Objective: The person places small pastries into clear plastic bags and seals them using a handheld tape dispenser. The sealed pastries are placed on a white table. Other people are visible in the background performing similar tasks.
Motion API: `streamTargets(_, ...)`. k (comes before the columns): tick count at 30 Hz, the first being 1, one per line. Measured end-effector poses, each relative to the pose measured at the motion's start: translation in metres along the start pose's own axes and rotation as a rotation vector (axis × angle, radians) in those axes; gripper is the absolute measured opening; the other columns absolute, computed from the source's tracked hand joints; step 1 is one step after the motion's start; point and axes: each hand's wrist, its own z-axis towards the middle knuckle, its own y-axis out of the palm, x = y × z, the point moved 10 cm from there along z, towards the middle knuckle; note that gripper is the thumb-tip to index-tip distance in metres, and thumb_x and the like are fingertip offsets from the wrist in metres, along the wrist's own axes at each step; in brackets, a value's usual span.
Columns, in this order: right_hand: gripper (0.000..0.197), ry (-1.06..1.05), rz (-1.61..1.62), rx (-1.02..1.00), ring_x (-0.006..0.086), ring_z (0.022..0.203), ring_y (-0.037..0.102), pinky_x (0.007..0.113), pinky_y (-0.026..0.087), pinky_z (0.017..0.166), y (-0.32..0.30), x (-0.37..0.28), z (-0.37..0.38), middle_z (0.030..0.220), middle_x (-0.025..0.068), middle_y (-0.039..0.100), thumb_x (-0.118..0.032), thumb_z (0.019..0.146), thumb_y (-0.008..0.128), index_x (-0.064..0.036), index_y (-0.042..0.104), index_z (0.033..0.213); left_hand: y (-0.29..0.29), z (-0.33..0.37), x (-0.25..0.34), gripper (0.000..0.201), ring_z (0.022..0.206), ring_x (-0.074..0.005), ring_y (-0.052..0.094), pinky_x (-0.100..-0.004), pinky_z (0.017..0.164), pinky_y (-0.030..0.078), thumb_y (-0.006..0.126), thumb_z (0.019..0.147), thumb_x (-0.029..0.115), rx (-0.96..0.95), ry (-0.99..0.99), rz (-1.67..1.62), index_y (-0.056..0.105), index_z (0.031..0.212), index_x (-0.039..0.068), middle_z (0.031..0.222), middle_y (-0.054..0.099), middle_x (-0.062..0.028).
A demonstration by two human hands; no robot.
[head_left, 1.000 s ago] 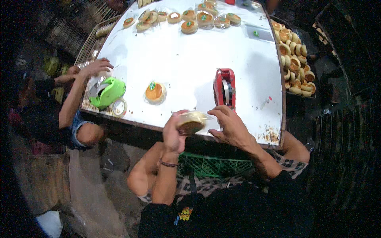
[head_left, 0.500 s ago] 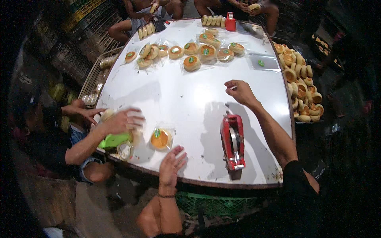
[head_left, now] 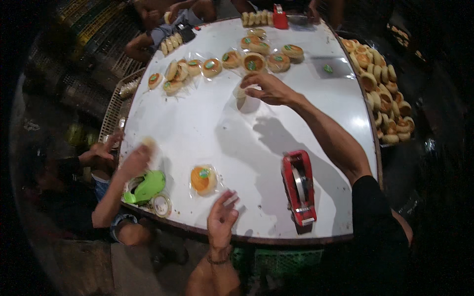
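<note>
Bun (head_left: 240, 93) in right hand (head_left: 270, 90), second bun (head_left: 203, 180) near left hand (head_left: 222, 218)

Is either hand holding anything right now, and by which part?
The right hand appears to hold a bagged bun, tipped on edge, by its upper rim between thumb and fingers. The left hand is open, holding no bun.

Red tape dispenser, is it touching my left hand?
Apart: the head view shows white tabletop plainly between the left hand and the red tape dispenser.
</note>
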Motion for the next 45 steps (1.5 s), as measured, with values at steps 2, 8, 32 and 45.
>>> streamTargets(2, 0.023, -0.176, -0.076, -0.065, 0.0321, 0.103, 0.067, 0.041, 0.052, 0.091, -0.02, -0.074, -0.019, 0.107, 0.0168, 0.07, -0.018, 0.093, 0.066, 0.0003, 0.071, 0.106, 0.002, 0.001, 0.027, 0.085, 0.145, -0.0321, 0.041, -0.0461, 0.122, 0.027, 0.079, 0.084, 0.003, 0.09, 0.147, 0.219, 0.032, 0.155, -0.002, 0.156, 0.042, -0.0199)
streamTargets(8, 0.022, -0.292, 0.042, -0.461, 0.0257, 0.094, 0.072, 0.037, 0.057, 0.086, -0.056, -0.24, -0.096, 0.101, 0.0142, 0.072, -0.017, 0.099, 0.065, 0.0028, 0.073, 0.103, 0.069, -0.012, 0.093, 0.141, 0.151, -0.0339, 0.027, -0.0451, 0.125, 0.023, 0.099, 0.058, 0.025, -0.048, 0.524, 0.507, 0.007, 0.163, 0.003, 0.163, 0.03, -0.0178)
streamTargets(32, 0.038, 0.663, -0.529, -0.819, 0.0339, 0.094, 0.072, 0.046, 0.058, 0.081, -0.032, 0.227, -0.572, 0.104, 0.0197, 0.073, -0.019, 0.083, 0.074, -0.0007, 0.07, 0.116, 0.097, -0.05, 0.04, 0.12, 0.11, -0.0308, 0.063, -0.0464, 0.099, 0.054, 0.091, 0.072, 0.025, 0.13, -0.078, -0.129, 0.014, 0.162, 0.005, 0.12, 0.062, -0.0164)
streamTargets(45, 0.042, 0.575, -0.581, -0.732, 0.0365, 0.097, 0.069, 0.05, 0.056, 0.081, -0.006, 0.234, -0.572, 0.109, 0.0201, 0.069, -0.02, 0.082, 0.073, -0.0034, 0.067, 0.121, 0.12, -0.026, 0.05, 0.116, 0.108, -0.0319, 0.063, -0.0477, 0.097, 0.055, 0.089, 0.073, 0.026, 0.196, -0.084, 0.003, 0.016, 0.16, 0.005, 0.119, 0.061, -0.017)
